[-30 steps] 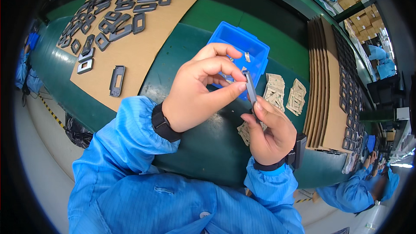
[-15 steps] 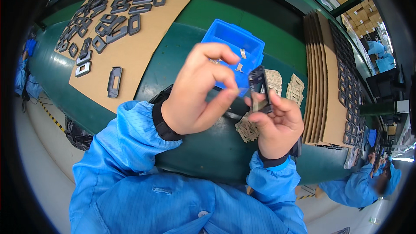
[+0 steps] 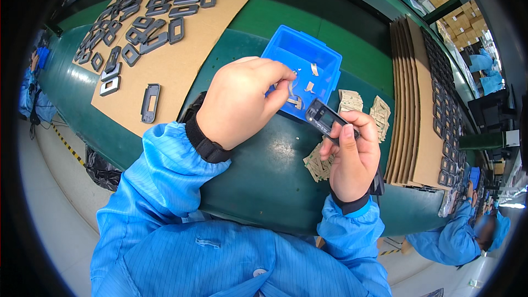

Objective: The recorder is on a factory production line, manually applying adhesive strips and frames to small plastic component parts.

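Observation:
My right hand (image 3: 355,151) grips a small black plastic frame (image 3: 324,116) with a rectangular window, tilted with its far end toward the bin. My left hand (image 3: 245,99) is closed in a pinch over the near left rim of a blue plastic bin (image 3: 328,80). A pale thin strip (image 3: 292,89) shows by its fingertips; I cannot tell whether it is held or lies in the bin. Several small scraps (image 3: 310,86) lie inside the bin. Below the black frame, a pile of beige strips (image 3: 316,165) rests on the green table.
Many black frames (image 3: 149,104) lie on a cardboard sheet (image 3: 187,71) at the left. Two more piles of beige strips (image 3: 379,114) sit right of the bin. Stacked cardboard sheets (image 3: 404,104) carrying black frames stand at the right. A co-worker in blue (image 3: 448,239) is at the far right.
My left hand has turned palm-down and its fingertips have moved up over the bin. My right hand has lowered slightly and tilted the black frame toward the left.

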The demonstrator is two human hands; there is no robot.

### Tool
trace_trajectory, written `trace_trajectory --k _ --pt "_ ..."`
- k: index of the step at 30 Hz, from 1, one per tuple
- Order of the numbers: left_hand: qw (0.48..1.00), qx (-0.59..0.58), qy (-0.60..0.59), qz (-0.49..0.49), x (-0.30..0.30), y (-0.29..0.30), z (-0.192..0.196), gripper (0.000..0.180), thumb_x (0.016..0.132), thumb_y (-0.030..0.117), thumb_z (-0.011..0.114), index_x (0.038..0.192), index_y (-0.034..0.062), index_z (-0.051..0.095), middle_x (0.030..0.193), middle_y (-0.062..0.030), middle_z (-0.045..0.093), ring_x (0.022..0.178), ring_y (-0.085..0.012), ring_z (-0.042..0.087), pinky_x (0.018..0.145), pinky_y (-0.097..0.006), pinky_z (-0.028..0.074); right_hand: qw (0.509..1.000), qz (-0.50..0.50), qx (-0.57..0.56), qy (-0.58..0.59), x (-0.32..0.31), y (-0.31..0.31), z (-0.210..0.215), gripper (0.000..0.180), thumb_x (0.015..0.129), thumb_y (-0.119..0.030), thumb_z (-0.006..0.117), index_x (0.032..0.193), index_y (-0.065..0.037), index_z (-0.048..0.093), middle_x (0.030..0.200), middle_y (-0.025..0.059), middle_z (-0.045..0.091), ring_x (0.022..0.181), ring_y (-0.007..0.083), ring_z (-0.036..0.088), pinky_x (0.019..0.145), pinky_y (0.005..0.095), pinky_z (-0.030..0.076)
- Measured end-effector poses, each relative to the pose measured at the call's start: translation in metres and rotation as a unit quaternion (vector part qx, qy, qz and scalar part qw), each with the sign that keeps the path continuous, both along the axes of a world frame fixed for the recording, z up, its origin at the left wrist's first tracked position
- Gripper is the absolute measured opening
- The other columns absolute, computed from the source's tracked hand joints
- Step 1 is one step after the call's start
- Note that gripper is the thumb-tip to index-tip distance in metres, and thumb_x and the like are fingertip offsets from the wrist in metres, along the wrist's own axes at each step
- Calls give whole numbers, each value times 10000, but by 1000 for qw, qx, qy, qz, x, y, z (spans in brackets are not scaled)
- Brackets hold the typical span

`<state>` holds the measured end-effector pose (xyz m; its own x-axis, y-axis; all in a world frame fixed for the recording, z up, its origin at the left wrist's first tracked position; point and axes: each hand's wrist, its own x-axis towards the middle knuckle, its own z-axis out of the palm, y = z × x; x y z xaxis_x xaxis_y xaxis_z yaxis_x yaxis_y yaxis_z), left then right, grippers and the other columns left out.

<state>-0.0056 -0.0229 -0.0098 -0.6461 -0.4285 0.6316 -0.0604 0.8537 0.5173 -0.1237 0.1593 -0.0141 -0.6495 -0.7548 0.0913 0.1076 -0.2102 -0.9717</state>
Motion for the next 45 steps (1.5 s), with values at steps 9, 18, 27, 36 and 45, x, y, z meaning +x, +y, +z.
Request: trace_trajectory --k 9,18,27,36,45 --pt "998 54 -12 -2 1 0 -4 90 830 20 737 908 10 694 891 -112 731 773 -220 707 673 -308 562 1000 7 15 13 3 1 3 162 1055 -134 521 1171 -22 536 857 34 554 620 92 574 573 229 477" --pt "996 80 -34 -7 -4 -1 -9 181 870 14 716 1052 8 711 969 -140 740 849 -246 744 739 -311 588 1000 5 6 22 3 -2 2 171 1052 -125 521 1179 -10 533 834 30 545 631 93 569 582 231 470" --pt "997 4 -66 -29 1 -3 1 162 870 54 736 1028 22 746 899 -136 730 857 -254 711 729 -297 570 999 6 7 31 2 -1 2 168 1050 -106 511 1184 -6 533 835 25 546 646 90 570 603 233 474" --pt "900 385 -9 -205 2 26 10 194 869 57 756 1061 32 771 892 -85 738 866 -154 684 723 -280 532 997 59 -32 -29 2 5 0 193 1053 -170 534 1170 -17 535 869 41 541 654 112 557 599 237 468" --pt "962 156 69 -212 3 28 3 299 775 64 831 1068 55 771 924 -94 744 802 -208 715 697 -296 557 996 68 -57 -3 8 7 -2 201 1040 -155 555 1176 -11 523 882 58 550 663 111 538 572 246 466"
